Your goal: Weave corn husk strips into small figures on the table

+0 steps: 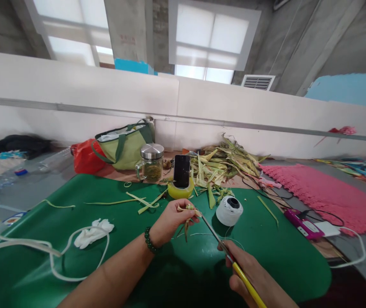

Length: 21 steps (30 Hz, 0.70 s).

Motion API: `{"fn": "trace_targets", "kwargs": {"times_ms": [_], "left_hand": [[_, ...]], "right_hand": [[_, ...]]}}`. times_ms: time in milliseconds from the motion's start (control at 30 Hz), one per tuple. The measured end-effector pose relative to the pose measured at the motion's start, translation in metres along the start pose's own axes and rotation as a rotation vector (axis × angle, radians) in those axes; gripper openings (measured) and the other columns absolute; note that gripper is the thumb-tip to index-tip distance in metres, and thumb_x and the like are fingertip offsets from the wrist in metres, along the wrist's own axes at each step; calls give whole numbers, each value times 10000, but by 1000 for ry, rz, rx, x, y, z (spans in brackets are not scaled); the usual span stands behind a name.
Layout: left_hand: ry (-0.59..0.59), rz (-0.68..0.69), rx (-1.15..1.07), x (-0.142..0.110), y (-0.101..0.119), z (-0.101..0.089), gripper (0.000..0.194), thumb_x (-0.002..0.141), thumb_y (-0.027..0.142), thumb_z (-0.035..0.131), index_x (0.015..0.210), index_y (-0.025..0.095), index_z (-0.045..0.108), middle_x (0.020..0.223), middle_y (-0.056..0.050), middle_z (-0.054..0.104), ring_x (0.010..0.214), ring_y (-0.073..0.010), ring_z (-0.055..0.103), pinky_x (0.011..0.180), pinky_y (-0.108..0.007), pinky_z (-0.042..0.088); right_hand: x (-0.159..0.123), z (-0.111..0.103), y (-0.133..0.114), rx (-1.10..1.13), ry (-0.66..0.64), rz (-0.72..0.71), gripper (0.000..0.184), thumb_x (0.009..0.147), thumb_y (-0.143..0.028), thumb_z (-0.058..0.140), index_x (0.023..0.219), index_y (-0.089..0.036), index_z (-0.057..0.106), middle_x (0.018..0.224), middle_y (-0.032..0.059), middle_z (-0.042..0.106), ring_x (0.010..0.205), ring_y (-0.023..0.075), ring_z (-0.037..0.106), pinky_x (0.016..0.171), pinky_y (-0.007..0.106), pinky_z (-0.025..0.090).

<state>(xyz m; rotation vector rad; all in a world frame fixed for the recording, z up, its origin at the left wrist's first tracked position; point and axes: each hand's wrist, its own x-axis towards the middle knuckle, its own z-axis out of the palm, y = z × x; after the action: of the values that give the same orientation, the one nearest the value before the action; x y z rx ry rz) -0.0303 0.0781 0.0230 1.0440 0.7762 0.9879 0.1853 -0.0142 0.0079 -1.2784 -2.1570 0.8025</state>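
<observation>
My left hand [178, 218], with a green bead bracelet at its wrist, pinches a small bundle of pale dried husk strips [188, 208] over the green mat [131, 256]. Thin brown ends dangle below the fingers. In my right hand [245, 269] are long-bladed scissors [214, 234] with a yellow handle, angled up to the left. Their tip meets the bundle at my left fingertips; whether the blades are parted cannot be made out. A spool of white thread [229, 211] stands just beyond my right hand, and a thin thread lies on the mat beneath the hands.
Behind the hands, a phone [181, 171] leans in a yellow tape roll [181, 189]. A glass jar [152, 164], a green bag [123, 145] and a husk pile [228, 158] line the back. White cable [53, 256] loops at left; a magenta power strip [304, 224] lies right.
</observation>
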Motion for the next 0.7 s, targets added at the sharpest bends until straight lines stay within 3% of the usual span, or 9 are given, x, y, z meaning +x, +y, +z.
{"fn": "trace_targets", "kwargs": {"times_ms": [200,700], "left_hand": [[26,-17,-12,-2,0,4,296,557,317,799,646,135,583,688,-52,686,599,-135,629,601,-235,465],[18,-52,-37,-2,1,6,286,527,294,802,618,136,580,677,-61,690,598,-145,631,624,-258,487]], "right_hand": [[7,7,-3,-31,40,-50,698,747,-800,231,870,-184,537,702,15,524,573,130,461,505,226,378],[2,14,6,-16,58,-42,709,750,-792,220,942,-185,531,631,-13,457,522,124,417,466,226,338]]}}
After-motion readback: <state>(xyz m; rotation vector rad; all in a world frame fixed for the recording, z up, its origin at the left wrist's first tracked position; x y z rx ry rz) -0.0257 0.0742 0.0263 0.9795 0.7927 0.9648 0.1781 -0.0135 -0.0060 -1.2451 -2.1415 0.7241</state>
